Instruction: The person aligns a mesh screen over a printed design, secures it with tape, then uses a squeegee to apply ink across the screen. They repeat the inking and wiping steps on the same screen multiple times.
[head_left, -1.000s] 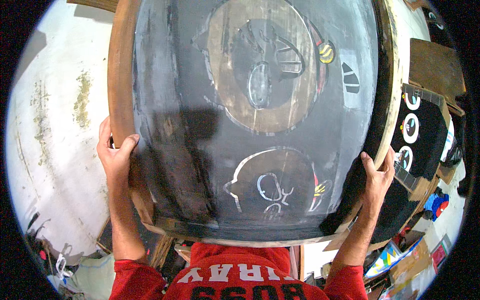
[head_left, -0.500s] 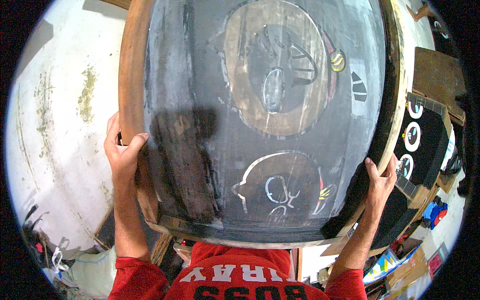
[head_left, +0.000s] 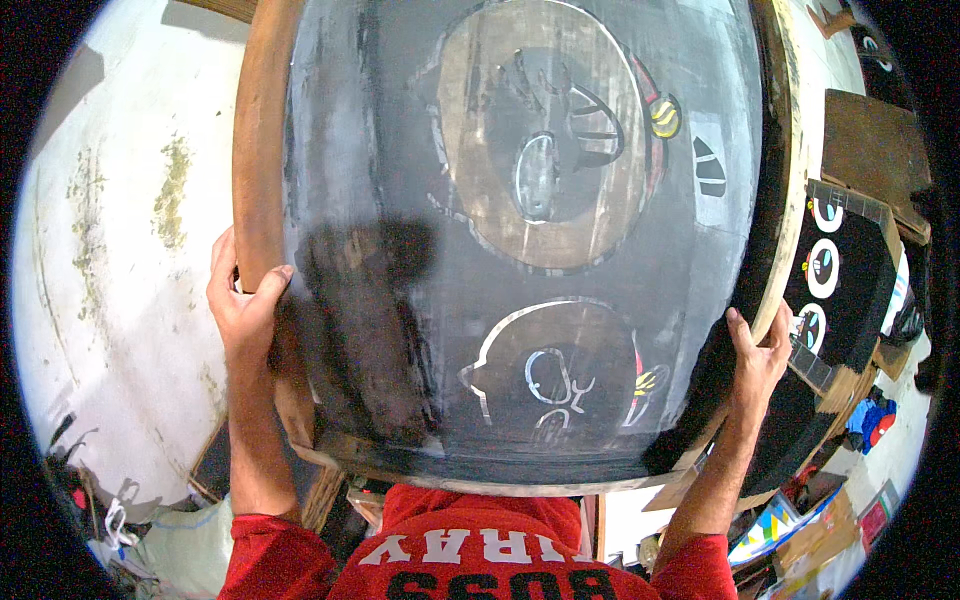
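Observation:
A large wood-framed screen (head_left: pixel 360 120) fills the middle of the view, its dark grey mottled mesh carrying outlined round stencil designs with small yellow and red patches. My left hand (head_left: pixel 240 300) grips the wooden frame at its left side, thumb on the edge, fingertips partly hidden behind it. My right hand (head_left: pixel 755 350) is wrapped round the frame's right side, lower down, with thumb up along its inner edge.
A white stained wall or surface (head_left: pixel 110 280) lies left. At right are black panels (head_left: pixel 860 260) with white ring designs, brown boards (head_left: pixel 870 150) and a blue-and-red item (head_left: pixel 870 420). Clutter lines the lower corners. Another person's hand (head_left: pixel 840 20) shows at top right.
Over the last second the frame and both my hands have shifted slightly to the right in the view. In the last half second they moved a little back left. Both grips look the same.

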